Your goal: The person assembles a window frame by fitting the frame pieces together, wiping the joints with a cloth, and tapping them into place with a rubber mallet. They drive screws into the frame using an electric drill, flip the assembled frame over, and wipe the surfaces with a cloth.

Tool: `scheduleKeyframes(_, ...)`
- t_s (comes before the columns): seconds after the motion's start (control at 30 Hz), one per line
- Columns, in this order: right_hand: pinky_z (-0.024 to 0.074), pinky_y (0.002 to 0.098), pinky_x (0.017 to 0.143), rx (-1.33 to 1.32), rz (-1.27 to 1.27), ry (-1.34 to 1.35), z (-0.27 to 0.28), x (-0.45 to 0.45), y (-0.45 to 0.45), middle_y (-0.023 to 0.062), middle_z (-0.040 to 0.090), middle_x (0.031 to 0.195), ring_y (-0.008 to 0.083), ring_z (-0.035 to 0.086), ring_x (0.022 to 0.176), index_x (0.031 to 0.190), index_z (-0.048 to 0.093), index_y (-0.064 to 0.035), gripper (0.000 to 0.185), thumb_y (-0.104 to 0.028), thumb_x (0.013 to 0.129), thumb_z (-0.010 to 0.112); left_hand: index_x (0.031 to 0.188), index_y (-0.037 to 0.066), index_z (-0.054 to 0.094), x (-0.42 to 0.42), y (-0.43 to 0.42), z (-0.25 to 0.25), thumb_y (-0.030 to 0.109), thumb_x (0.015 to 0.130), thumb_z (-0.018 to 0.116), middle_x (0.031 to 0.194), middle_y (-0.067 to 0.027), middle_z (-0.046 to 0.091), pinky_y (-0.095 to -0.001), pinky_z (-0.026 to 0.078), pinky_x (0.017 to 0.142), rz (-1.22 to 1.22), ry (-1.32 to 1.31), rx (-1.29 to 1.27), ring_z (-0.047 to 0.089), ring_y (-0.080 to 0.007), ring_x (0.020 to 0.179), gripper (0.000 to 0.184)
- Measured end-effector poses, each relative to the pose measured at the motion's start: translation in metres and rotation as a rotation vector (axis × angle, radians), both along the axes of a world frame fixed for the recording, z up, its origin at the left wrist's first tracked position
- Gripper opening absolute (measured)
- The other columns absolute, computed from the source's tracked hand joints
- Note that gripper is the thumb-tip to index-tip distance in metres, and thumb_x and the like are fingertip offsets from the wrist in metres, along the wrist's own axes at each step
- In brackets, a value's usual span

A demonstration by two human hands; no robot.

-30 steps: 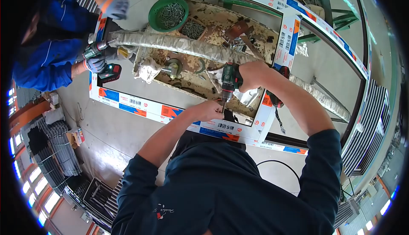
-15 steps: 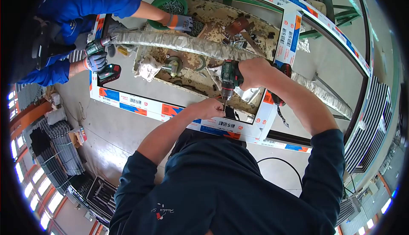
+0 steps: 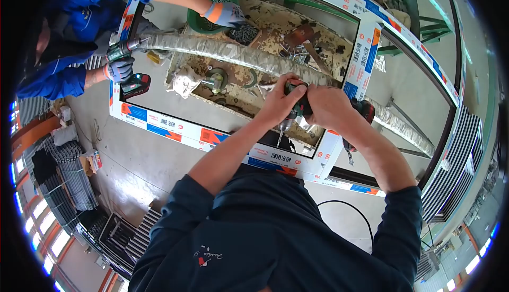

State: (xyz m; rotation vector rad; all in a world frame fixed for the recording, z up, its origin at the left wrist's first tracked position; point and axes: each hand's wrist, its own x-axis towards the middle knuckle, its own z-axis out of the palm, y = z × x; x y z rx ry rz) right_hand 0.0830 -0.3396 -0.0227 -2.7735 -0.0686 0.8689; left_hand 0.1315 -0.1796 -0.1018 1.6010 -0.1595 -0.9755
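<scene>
My right hand is wrapped round the handle of a dark green and black power drill. My left hand lies closed on the back of the same drill, its fingers over the top. The drill's bit points down at the near rail of a rectangular frame, which is covered in printed white, blue and orange film. Beside the bit, inside the rail, is a small black piece. Whether the tip touches the rail is hard to tell.
At the left a co-worker in blue holds another drill and reaches a gloved hand to screws by a green bowl. A wrapped bar crosses above a worn tray. Another drill sits right of my hand.
My left hand has moved up from the bit and rail onto the top of the drill. The co-worker's gloved hand has reached right, over the screws beside the bowl.
</scene>
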Motion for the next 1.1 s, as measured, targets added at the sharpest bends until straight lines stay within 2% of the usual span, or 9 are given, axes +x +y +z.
scheduleKeyframes(0.03, 0.0567, 0.0408, 0.069, 0.0, 0.002, 0.0, -0.003, 0.0, -0.003, 0.0172, 0.07, 0.083, 0.034, 0.071, 0.078, 0.097, 0.057, 0.003, 0.051, -0.028, 0.065, 0.083, 0.132, 0.011, 0.048, -0.003, -0.003, -0.001, 0.048, 0.092, 0.064, 0.114, -0.0067, 0.062, -0.0294, 0.049, 0.087, 0.058, 0.034, -0.076, 0.06, -0.0169, 0.102, 0.058)
scheduleKeyframes(0.07, 0.0568, 0.0407, 0.069, 0.012, -0.02, 0.039, -0.007, -0.001, -0.006, 0.0174, 0.07, 0.084, 0.034, 0.07, 0.078, 0.097, 0.057, 0.0031, 0.051, -0.028, 0.065, 0.083, 0.13, 0.01, 0.05, -0.004, -0.003, -0.001, 0.046, 0.091, 0.067, 0.113, -0.0057, 0.062, -0.0279, 0.048, 0.087, 0.035, -0.016, -0.021, 0.059, -0.0154, 0.103, 0.056)
scheduleKeyframes(0.2, 0.057, 0.0405, 0.07, 0.014, -0.047, 0.105, -0.009, -0.001, -0.007, 0.0172, 0.07, 0.085, 0.034, 0.071, 0.08, 0.098, 0.057, 0.0033, 0.052, -0.029, 0.066, 0.083, 0.129, 0.009, 0.05, -0.006, -0.008, -0.007, 0.046, 0.09, 0.068, 0.11, -0.0049, 0.062, -0.0279, 0.048, 0.086, 0.027, 0.028, 0.016, 0.057, -0.0119, 0.099, 0.057)
scheduleKeyframes(0.53, 0.0572, 0.0407, 0.07, 0.03, -0.004, 0.133, -0.016, 0.006, -0.012, 0.0167, 0.07, 0.084, 0.033, 0.071, 0.08, 0.099, 0.057, 0.0035, 0.053, -0.03, 0.066, 0.082, 0.129, 0.007, 0.049, -0.006, -0.009, -0.009, 0.046, 0.091, 0.068, 0.108, -0.006, 0.062, -0.0282, 0.049, 0.084, 0.069, 0.053, 0.019, 0.057, -0.0122, 0.095, 0.057)
scheduleKeyframes(0.6, 0.0574, 0.0408, 0.07, 0.025, 0.001, 0.134, -0.013, 0.007, -0.01, 0.0165, 0.07, 0.083, 0.0332, 0.071, 0.079, 0.098, 0.057, 0.0035, 0.053, -0.03, 0.066, 0.081, 0.129, 0.009, 0.047, -0.009, -0.008, -0.014, 0.048, 0.092, 0.064, 0.111, -0.0101, 0.065, -0.0328, 0.05, 0.085, 0.073, -0.006, 0.028, 0.065, -0.021, 0.097, 0.057)
scheduleKeyframes(0.8, 0.0575, 0.0411, 0.07, 0.021, 0.008, 0.146, -0.02, 0.009, -0.011, 0.0175, 0.07, 0.081, 0.0342, 0.071, 0.078, 0.098, 0.058, 0.0039, 0.054, -0.031, 0.065, 0.082, 0.132, 0.011, 0.046, -0.005, -0.008, -0.009, 0.051, 0.091, 0.063, 0.108, -0.0127, 0.066, -0.0348, 0.051, 0.083, 0.017, 0.01, 0.128, 0.067, -0.0256, 0.094, 0.059)
scheduleKeyframes(0.9, 0.0576, 0.0411, 0.07, 0.051, -0.005, 0.155, -0.023, 0.007, -0.014, 0.0181, 0.07, 0.082, 0.0344, 0.071, 0.079, 0.098, 0.058, 0.0043, 0.054, -0.031, 0.065, 0.082, 0.132, 0.011, 0.045, -0.01, -0.01, -0.022, 0.051, 0.091, 0.063, 0.106, -0.0127, 0.067, -0.0354, 0.051, 0.083, 0.032, -0.028, 0.087, 0.067, -0.0256, 0.093, 0.06)
scheduleKeyframes(1.0, 0.0555, 0.0437, 0.073, 0.07, -0.032, 0.201, -0.022, 0.008, -0.015, 0.0203, 0.069, 0.083, 0.0381, 0.069, 0.082, 0.099, 0.055, 0.0059, 0.054, -0.029, 0.066, 0.08, 0.133, 0.011, 0.044, -0.009, -0.01, -0.019, 0.049, 0.091, 0.063, 0.106, -0.0122, 0.067, -0.0351, 0.051, 0.082, 0.017, 0.003, 0.108, 0.067, -0.0246, 0.091, 0.059)
scheduleKeyframes(1.1, 0.0556, 0.0435, 0.073, 0.081, -0.04, 0.195, -0.02, 0.008, -0.015, 0.0202, 0.069, 0.084, 0.0383, 0.069, 0.081, 0.099, 0.055, 0.0056, 0.054, -0.029, 0.066, 0.081, 0.133, 0.011, 0.044, -0.008, -0.009, -0.003, 0.047, 0.092, 0.064, 0.107, -0.0118, 0.066, -0.0348, 0.051, 0.081, 0.023, -0.046, 0.117, 0.067, -0.0231, 0.087, 0.057)
